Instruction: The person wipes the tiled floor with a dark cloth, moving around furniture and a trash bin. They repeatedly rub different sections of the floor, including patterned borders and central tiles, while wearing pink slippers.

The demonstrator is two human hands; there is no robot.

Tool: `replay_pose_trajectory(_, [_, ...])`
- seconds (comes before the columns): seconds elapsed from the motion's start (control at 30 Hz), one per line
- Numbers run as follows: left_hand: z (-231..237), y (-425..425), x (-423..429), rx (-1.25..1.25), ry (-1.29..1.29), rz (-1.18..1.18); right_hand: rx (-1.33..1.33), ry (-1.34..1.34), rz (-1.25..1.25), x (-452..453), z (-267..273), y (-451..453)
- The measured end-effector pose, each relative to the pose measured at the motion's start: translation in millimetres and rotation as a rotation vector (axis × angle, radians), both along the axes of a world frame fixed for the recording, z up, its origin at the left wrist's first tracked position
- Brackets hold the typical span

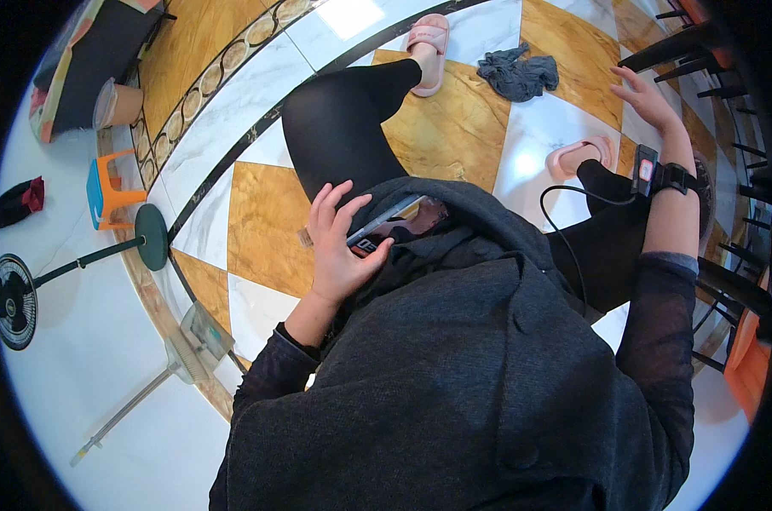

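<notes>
My left hand (341, 239) hovers over my lap with its fingers apart and curved, around the near end of a smartphone (399, 223). The phone lies tilted in folds of dark grey buttoned cloth (437, 358) that covers my front and lap. My hand hides the phone's left end. Off to the right, my right hand (645, 99) reaches forward, empty, its fingers spread. A black strap (672, 179) with a small box (645, 169) sits on that wrist, and a black cable (555, 220) runs from the box. Crumpled dark grey cloth (519, 73) lies on the floor ahead.
Black chair legs (680, 48) and an orange seat (747, 364) line the right side. At left are a standing fan (15, 301), an orange and blue stool (114, 191), a bin (121, 104) and a long-handled dustpan (204, 332). Pink slippers (431, 54) are on my feet.
</notes>
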State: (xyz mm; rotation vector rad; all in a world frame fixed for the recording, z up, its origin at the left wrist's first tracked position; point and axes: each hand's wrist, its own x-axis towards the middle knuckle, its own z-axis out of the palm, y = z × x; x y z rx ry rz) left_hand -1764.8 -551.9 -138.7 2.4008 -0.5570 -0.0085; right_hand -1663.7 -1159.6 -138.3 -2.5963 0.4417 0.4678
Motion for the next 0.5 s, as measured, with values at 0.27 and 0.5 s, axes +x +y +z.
replay_pose_trajectory(0.27, [7, -2, 6, 0.052, -0.06, -0.064, -0.025, -0.061, -0.063, -10, 23, 24])
replay_pose_trajectory(0.5, [17, -13, 11, 0.203, -0.101, -0.097, -0.054, -0.093, -0.042, -10, 28, 32])
